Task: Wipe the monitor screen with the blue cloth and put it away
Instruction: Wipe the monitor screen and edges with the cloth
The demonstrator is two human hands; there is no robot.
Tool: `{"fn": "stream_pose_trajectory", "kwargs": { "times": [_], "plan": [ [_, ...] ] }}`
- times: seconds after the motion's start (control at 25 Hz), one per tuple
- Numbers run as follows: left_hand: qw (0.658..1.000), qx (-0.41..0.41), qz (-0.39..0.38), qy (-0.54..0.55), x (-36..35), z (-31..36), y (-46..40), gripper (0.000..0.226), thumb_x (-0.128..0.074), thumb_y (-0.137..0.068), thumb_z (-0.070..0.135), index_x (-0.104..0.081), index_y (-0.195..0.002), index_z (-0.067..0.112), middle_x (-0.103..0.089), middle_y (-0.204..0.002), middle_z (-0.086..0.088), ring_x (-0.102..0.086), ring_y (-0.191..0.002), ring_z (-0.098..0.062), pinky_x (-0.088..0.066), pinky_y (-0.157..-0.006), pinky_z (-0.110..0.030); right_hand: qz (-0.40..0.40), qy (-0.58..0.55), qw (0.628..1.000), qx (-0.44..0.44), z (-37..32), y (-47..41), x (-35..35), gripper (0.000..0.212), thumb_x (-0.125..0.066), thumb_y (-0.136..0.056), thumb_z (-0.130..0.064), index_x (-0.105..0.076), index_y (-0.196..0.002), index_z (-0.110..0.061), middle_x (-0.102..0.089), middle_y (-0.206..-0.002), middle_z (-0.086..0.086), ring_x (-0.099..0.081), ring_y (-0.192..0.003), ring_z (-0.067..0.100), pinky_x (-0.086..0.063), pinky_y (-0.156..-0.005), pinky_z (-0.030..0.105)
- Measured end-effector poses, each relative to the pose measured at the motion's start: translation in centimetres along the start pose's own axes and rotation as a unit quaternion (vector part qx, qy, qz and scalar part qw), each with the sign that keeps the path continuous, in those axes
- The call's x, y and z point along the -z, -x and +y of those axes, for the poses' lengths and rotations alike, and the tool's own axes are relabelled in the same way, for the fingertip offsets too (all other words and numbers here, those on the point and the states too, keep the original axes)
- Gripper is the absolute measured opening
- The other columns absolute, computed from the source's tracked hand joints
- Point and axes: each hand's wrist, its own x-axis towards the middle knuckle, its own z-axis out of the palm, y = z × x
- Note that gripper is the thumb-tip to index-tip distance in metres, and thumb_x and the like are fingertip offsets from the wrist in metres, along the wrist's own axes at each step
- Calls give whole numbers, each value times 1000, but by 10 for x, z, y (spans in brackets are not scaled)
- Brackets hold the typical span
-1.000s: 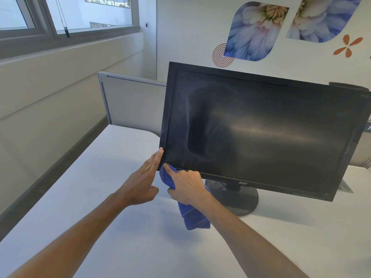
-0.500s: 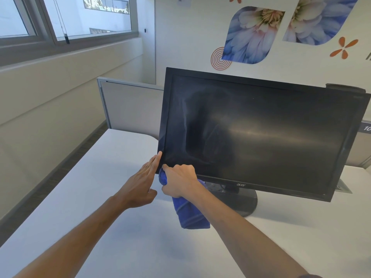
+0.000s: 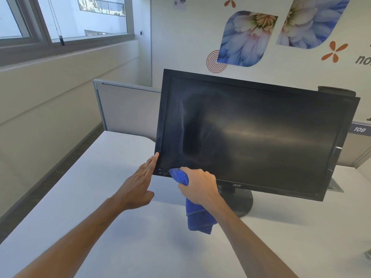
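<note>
A black monitor (image 3: 261, 135) stands on a round base on the white desk (image 3: 90, 187), its dark screen showing faint wipe streaks. My right hand (image 3: 198, 186) grips a bunched blue cloth (image 3: 197, 217) and presses its upper end against the screen's bottom left corner, while the rest of the cloth hangs below my wrist. My left hand (image 3: 139, 183) is flat with fingers together, its fingertips touching the monitor's lower left bezel edge.
A grey partition panel (image 3: 126, 111) stands behind the desk at the left. A wall with flower graphics rises behind the monitor. Windows run along the left wall. A small grey plate (image 3: 334, 186) lies on the desk behind the monitor's right side.
My right hand with the cloth has slid a little to the right along the screen's bottom edge. My left hand has stayed at the left bezel. My head has tilted up slightly.
</note>
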Motion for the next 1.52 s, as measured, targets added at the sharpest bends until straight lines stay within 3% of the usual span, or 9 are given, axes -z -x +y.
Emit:
{"fn": "stream_pose_trajectory", "kwargs": {
  "times": [0.48,0.6,0.72,0.8,0.88,1.0,1.36,1.44,1.52],
  "plan": [
    [1000,-5,-11,27,1,0,-1,112,-65,-78,17,23,-144,40,12,-155,21,1,-147,-9,-36,-111,-36,-55,-216,974,-31,-46,-18,-38,37,-53,-90,-42,-53,-125,-29,-67,-101,-1,-62,-88,18,-53,-87,37],
    [1000,1,-9,15,0,-4,-1,114,-63,-76,16,25,-143,42,13,-157,20,-1,-148,-11,-37,-109,-32,-71,-194,978,-10,-42,-16,-29,45,-53,-90,-41,-48,-133,-33,-67,-111,-3,-62,-94,18,-52,-92,38],
    [1000,-5,0,13,1,-3,0,115,-60,-74,13,29,-142,41,18,-154,22,-2,-148,-12,-34,-107,-25,99,-104,989,32,-29,-21,-5,55,-59,-89,-36,-46,-141,-26,-65,-117,0,-62,-96,18,-48,-84,27],
    [1000,-9,4,17,1,1,1,115,-58,-73,12,31,-141,41,21,-155,21,4,-147,-9,-34,-106,-23,286,-33,956,56,-19,-38,10,61,-66,-85,-30,-47,-141,-20,-60,-120,7,-59,-97,19,-47,-78,26],
    [1000,-12,5,19,2,3,2,115,-56,-73,10,30,-141,40,22,-156,20,8,-146,-7,-37,-106,-24,369,57,925,69,-9,-56,16,60,-67,-83,-26,-49,-140,-18,-53,-131,13,-54,-111,26,-48,-83,33],
    [1000,-16,4,11,3,3,1,113,-55,-72,10,29,-143,37,23,-156,20,11,-145,-3,-36,-108,-25,312,168,930,94,-4,-66,-4,59,-68,-84,-25,-49,-139,-17,-46,-141,12,-43,-125,30,-46,-91,42],
    [999,7,11,33,-1,-6,0,111,-59,-77,10,25,-145,37,17,-156,22,-13,-148,-16,-43,-102,-27,158,144,953,215,-3,-29,-48,54,-77,-74,-18,-61,-126,-22,-57,-131,2,-54,-114,27,-53,-88,43],
    [999,1,21,37,0,-4,2,112,-56,-75,8,27,-144,37,19,-157,20,-9,-148,-15,-46,-99,-27,187,74,959,199,-7,-40,-17,52,-69,-79,-10,-59,-130,-17,-56,-131,7,-54,-109,27,-52,-87,40],
    [999,-9,28,39,-1,-1,3,112,-54,-74,7,28,-144,38,22,-156,20,-3,-148,-12,-46,-99,-26,308,16,936,170,-16,-63,34,50,-60,-81,-8,-57,-131,-12,-54,-129,11,-53,-105,26,-51,-86,36]
  ]
}}
